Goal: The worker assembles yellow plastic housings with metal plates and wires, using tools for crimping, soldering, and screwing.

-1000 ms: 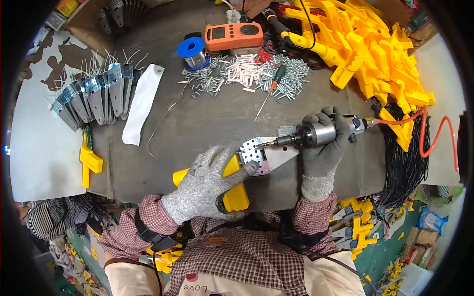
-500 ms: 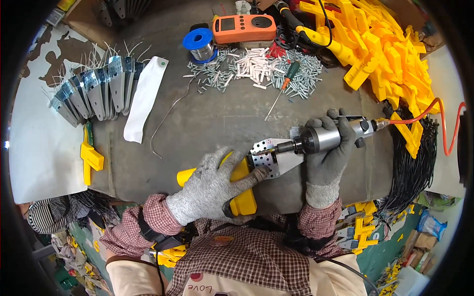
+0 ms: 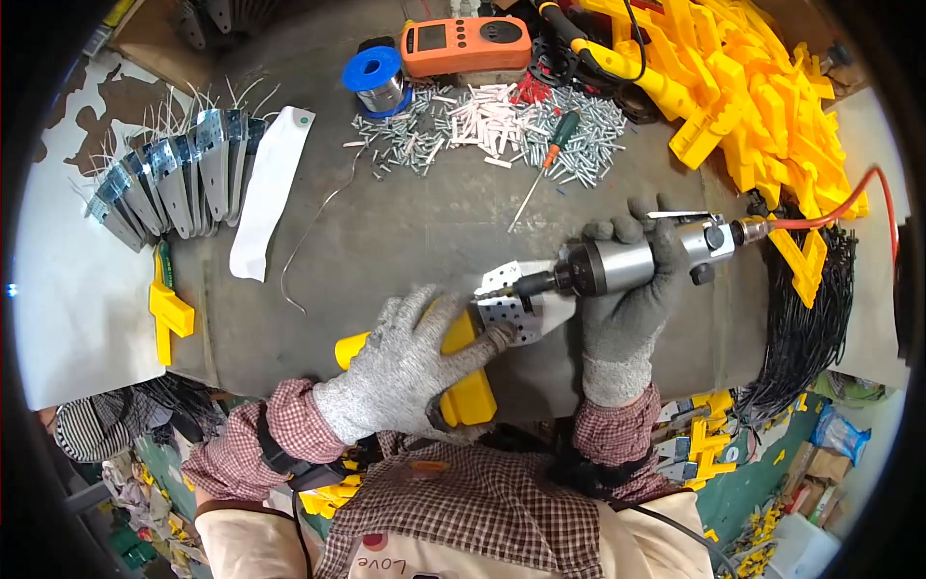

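Observation:
My left hand, in a grey knit glove, is closed around a yellow plastic handle above the table. A metal plate with rows of holes sticks out of the handle to the right, the thumb lying near its edge. My right hand, gloved too, grips a silver and black air screwdriver with a red hose. The tool lies almost level, its bit pointing left over the plate near the handle. Whether the bit touches a screw is too small to tell.
Behind lie loose screws, white sleeves, a screwdriver, a solder spool and an orange multimeter. Yellow parts heap at far right, above black cables. Metal plates with wires stand at left.
The whole view has shifted slightly, so table and hands sit a little further left. More of the screwdriver's bit shows over the plate, and the red hose bends differently. Both hands keep their grip.

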Action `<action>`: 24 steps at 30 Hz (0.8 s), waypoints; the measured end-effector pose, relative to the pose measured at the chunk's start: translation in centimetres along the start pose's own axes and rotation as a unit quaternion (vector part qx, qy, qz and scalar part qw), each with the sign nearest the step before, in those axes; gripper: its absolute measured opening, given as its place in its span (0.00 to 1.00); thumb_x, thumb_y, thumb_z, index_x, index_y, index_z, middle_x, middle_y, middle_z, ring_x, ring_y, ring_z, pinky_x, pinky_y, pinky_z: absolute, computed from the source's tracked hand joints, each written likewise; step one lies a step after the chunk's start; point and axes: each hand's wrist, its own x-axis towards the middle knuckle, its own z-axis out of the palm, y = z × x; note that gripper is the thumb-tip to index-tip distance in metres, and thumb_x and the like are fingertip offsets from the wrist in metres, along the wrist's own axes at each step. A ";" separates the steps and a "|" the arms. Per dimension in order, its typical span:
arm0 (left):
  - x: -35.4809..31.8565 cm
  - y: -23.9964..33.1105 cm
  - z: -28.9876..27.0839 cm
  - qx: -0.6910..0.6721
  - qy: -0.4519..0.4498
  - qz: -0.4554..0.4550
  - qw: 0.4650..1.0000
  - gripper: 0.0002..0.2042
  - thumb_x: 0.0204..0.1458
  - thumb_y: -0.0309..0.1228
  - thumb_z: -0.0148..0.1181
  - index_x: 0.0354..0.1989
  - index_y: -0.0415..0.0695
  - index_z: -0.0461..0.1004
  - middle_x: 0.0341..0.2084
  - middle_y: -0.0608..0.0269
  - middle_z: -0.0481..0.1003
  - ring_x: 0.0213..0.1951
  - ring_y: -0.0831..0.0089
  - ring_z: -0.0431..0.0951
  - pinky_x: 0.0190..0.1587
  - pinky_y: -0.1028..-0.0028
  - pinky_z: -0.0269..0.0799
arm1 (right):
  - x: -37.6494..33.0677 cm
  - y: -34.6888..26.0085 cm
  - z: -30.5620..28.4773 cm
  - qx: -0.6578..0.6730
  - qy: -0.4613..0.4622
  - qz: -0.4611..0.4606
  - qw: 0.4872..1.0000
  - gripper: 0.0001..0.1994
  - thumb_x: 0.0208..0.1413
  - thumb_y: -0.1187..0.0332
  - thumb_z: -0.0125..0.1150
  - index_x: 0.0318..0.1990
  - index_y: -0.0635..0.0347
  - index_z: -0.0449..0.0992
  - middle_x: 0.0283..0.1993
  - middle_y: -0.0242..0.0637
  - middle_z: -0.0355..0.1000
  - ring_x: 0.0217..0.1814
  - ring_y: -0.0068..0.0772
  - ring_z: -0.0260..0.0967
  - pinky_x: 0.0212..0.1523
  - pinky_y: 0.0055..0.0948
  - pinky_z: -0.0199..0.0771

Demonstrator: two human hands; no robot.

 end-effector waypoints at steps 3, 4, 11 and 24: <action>-0.3 -0.2 -0.1 0.009 -0.006 -0.002 1.000 0.47 0.29 0.54 0.78 0.65 0.50 0.71 0.66 0.35 0.58 0.62 0.36 0.65 0.61 0.43 0.63 | -0.1 -0.4 -1.4 0.038 0.004 -0.051 0.998 0.21 0.64 0.68 0.58 0.63 0.57 0.64 0.49 0.38 0.69 0.41 0.32 0.69 0.51 0.40 0.74; -0.2 -0.2 0.1 0.008 -0.010 -0.014 1.000 0.49 0.29 0.53 0.78 0.66 0.48 0.69 0.66 0.36 0.58 0.62 0.36 0.64 0.62 0.44 0.62 | -0.3 -1.1 -2.0 0.076 -0.006 -0.042 0.996 0.22 0.63 0.69 0.58 0.63 0.59 0.63 0.50 0.39 0.69 0.41 0.29 0.69 0.50 0.37 0.75; -0.2 0.3 0.3 0.018 0.000 -0.029 0.999 0.53 0.27 0.51 0.79 0.67 0.42 0.65 0.67 0.39 0.58 0.63 0.37 0.63 0.64 0.44 0.60 | -0.6 -1.5 -3.5 0.131 -0.019 -0.012 0.991 0.19 0.64 0.73 0.56 0.61 0.59 0.65 0.47 0.39 0.68 0.39 0.27 0.68 0.48 0.36 0.74; -0.5 0.4 0.3 0.019 -0.024 -0.032 0.999 0.55 0.27 0.51 0.79 0.69 0.42 0.63 0.68 0.39 0.57 0.64 0.38 0.63 0.64 0.44 0.60 | -1.4 -1.4 -2.9 0.127 -0.010 -0.004 0.992 0.19 0.63 0.72 0.56 0.61 0.57 0.65 0.47 0.39 0.68 0.39 0.27 0.67 0.49 0.37 0.73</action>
